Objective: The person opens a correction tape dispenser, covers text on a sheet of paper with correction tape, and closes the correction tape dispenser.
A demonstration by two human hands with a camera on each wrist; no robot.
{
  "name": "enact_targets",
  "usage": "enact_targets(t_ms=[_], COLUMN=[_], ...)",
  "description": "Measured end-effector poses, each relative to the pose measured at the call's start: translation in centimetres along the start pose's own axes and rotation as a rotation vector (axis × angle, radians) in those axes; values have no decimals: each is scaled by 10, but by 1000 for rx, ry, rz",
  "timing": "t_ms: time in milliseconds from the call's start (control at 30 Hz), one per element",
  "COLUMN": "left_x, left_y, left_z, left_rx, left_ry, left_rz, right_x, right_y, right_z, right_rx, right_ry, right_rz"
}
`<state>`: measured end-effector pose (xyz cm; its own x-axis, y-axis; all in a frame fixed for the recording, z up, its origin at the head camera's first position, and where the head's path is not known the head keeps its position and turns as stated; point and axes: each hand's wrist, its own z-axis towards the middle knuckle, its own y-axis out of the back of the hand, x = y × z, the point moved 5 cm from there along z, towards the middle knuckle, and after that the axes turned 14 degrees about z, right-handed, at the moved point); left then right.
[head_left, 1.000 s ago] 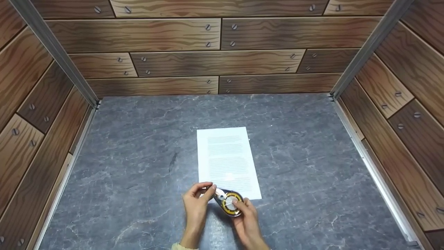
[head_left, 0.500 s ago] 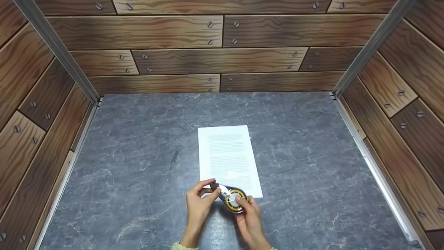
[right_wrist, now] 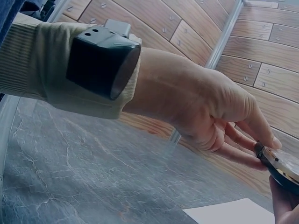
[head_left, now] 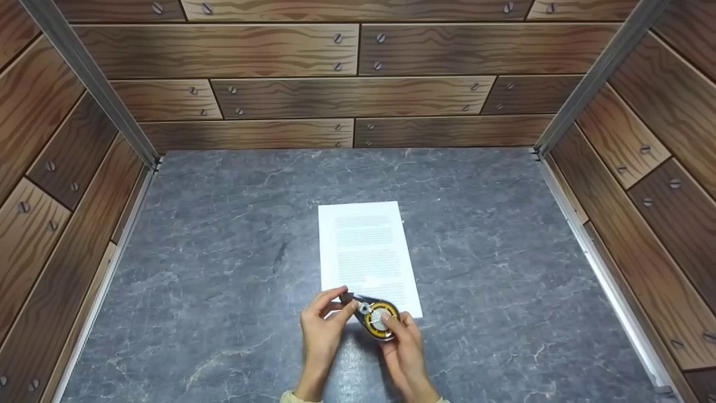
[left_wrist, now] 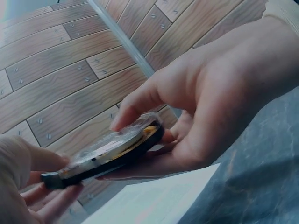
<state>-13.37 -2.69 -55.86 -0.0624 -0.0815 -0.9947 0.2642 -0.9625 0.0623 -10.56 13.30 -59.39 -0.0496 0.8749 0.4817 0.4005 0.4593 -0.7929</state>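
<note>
A correction tape (head_left: 369, 323) with a clear cover, yellow wheel and dark lower shell is held between both hands, over the near end of a printed sheet of paper (head_left: 366, 240). My left hand (head_left: 323, 323) pinches its dark narrow end (head_left: 347, 297) between thumb and fingers. My right hand (head_left: 405, 342) grips the round end, its thumb on the clear cover and its fingers beneath. In the left wrist view the correction tape (left_wrist: 110, 149) is seen edge-on, tilted, wheel side up. The right wrist view shows only part of the correction tape (right_wrist: 285, 165) at its edge.
Under the paper lies a grey marbled tabletop (head_left: 224, 268). Wood-patterned panels (head_left: 285, 50) stand at the back and both sides, with metal posts (head_left: 92, 84) at the corners. A black device (right_wrist: 103, 60) is strapped over the left sleeve.
Both hands and the correction tape have shifted slightly away and to the right. The left fingers have spread from the narrow end, so its dark tip now shows between them.
</note>
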Motion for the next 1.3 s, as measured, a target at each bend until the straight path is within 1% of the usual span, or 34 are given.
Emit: enact_targets(t_ms=[100,200,367,433,533,600,700,833,933,1133,1300], left_x=[0,0,-3,-4,-3,-2,-1,-2,-5,-10,-11], left_y=[-1,-2,-1,0,1,3,5,7,6,4,2], left_z=[-1,1,4,5,8,10,13,15,16,14,15], left_rx=[1,24,67,93,134,163,220,284,290,260,280], left_ry=[-19,-30,-51,-63,-63,-50,-11,42,44,-14,-36], left_rz=[-29,-48,-29,-24,-13,-9,-14,-53,-59,-31,-18], right_x=[1,2,4,4,5,5,4,4,5,7,7], right_y=[0,-1,-2,-2,-1,-1,-1,-3,-4,-5,-5], right_z=[0,-1,-2,-2,-2,-2,-3,-3,-3,-3,-3], right_rx=[9,28,53,55,53,54,62,71,66,55,58], right_ry=[8,15,24,29,30,27,21,19,22,37,34], right_rz=[8,15,-4,-15,-29,-35,-42,-39,-29,-16,-17])
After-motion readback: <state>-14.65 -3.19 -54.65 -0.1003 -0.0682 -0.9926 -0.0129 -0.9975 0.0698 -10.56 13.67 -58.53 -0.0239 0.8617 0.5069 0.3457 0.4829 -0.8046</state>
